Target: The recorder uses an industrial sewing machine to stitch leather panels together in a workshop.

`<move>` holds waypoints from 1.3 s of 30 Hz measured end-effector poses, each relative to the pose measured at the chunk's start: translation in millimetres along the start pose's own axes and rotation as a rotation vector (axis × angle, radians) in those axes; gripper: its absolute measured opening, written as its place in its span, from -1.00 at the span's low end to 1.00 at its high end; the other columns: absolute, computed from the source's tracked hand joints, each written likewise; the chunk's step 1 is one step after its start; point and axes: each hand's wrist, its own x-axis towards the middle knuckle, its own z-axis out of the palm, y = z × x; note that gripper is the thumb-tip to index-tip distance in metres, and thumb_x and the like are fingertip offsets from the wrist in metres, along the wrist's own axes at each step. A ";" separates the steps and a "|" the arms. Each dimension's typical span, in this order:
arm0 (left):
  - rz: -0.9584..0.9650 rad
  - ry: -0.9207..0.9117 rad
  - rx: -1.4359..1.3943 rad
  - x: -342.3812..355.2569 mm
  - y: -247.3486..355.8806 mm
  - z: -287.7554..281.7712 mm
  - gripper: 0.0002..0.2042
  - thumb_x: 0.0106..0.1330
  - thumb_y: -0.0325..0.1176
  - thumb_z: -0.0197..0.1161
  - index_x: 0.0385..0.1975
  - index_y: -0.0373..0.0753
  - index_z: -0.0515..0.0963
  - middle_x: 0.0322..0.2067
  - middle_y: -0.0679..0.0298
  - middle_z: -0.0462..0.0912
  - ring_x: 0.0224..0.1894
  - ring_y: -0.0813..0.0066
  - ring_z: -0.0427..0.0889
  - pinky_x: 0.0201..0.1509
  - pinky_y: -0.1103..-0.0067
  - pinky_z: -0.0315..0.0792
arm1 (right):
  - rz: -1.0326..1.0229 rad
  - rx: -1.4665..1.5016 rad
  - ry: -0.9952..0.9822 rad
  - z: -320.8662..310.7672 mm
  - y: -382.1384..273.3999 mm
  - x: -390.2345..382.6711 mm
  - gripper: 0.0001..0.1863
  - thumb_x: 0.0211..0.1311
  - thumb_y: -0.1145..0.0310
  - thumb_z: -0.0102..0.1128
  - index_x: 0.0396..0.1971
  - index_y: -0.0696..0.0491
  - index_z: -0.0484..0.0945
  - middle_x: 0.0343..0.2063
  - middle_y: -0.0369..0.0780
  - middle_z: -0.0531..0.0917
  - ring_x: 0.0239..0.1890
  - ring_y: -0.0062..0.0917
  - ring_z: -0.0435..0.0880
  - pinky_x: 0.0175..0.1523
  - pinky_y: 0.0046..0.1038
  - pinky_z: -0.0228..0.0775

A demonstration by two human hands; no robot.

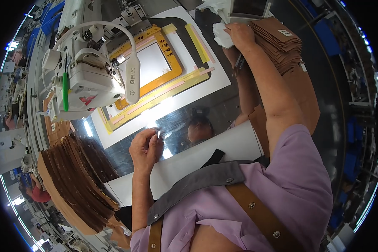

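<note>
My left hand [144,150] hovers over the shiny metal table top with its fingers curled in. A tiny bright spot shows at its fingertips, too small to name. Reaching far to the right, my right hand [242,37] has its fingers closed on a thin white sheet [222,37], paper or cloth. Beside that hand rises a stack of folded brown pieces [277,40]. In front of me a yellow frame [172,56] lies under the head of a white sewing machine [94,80], on a larger taped template [164,90] over a white sheet.
Bundled brown pieces [73,176] stand at the left edge of the table. A lamp on a curved arm [132,80] hangs over the frame. A green-handled tool [65,92] is on the machine's front. A white panel [189,164] runs along the table's near edge.
</note>
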 end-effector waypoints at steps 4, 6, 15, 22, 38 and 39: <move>0.038 -0.027 0.017 -0.2 -1.6 5.6 -0.87 0.38 -0.43 0.34 -0.15 -0.32 0.68 -0.15 0.14 0.76 -0.07 0.32 0.74 0.08 0.47 0.57 | 0.021 0.001 -0.014 -2.8 0.6 -2.0 -0.81 0.31 0.20 0.27 -0.31 -0.04 0.77 -0.30 -0.17 0.77 -0.16 -0.21 0.75 -0.07 -0.18 0.56; 0.050 -0.029 0.027 -1.9 -1.9 6.4 -0.87 0.38 -0.44 0.34 -0.16 -0.32 0.68 -0.16 0.14 0.76 -0.08 0.31 0.74 0.08 0.47 0.57 | 0.008 0.020 0.006 -7.6 -0.6 -2.7 -0.81 0.30 0.20 0.26 -0.32 -0.04 0.77 -0.31 -0.18 0.77 -0.15 -0.23 0.74 -0.06 -0.20 0.56; 0.053 -0.004 0.008 1.6 -2.9 11.2 -0.89 0.34 -0.38 0.36 -0.21 -0.24 0.69 -0.18 0.17 0.78 -0.13 0.21 0.75 0.04 0.43 0.56 | 0.042 0.124 0.190 -3.1 0.5 -4.2 -0.79 0.35 0.19 0.23 -0.33 -0.02 0.75 -0.38 -0.19 0.76 -0.19 -0.24 0.73 -0.09 -0.22 0.54; 0.083 -0.025 -0.036 10.5 4.5 17.1 -0.91 0.35 -0.41 0.35 -0.23 -0.25 0.69 -0.21 0.17 0.78 -0.18 0.24 0.75 -0.04 0.46 0.58 | 0.131 0.158 0.254 -3.9 4.7 1.3 -0.78 0.37 0.18 0.23 -0.28 -0.02 0.75 -0.39 -0.19 0.76 -0.24 -0.22 0.74 -0.20 -0.21 0.56; -0.575 -0.110 -1.008 94.8 5.2 66.4 -0.85 0.34 -0.42 0.44 -0.27 -0.29 0.59 -0.35 0.22 0.77 -0.32 0.47 0.79 -0.19 0.58 0.70 | -0.435 0.792 0.015 -74.2 -191.9 -111.5 -0.79 0.22 0.23 0.37 -0.23 0.02 0.68 -0.26 -0.28 0.74 -0.09 -0.41 0.69 0.09 -0.25 0.47; -0.524 -0.123 -0.962 94.2 4.1 64.7 -0.85 0.33 -0.43 0.45 -0.28 -0.29 0.59 -0.35 0.21 0.77 -0.34 0.47 0.79 -0.20 0.58 0.71 | -0.435 0.796 0.010 -70.9 -188.8 -107.9 -0.79 0.22 0.23 0.37 -0.23 0.02 0.68 -0.26 -0.28 0.74 -0.09 -0.41 0.69 0.09 -0.25 0.47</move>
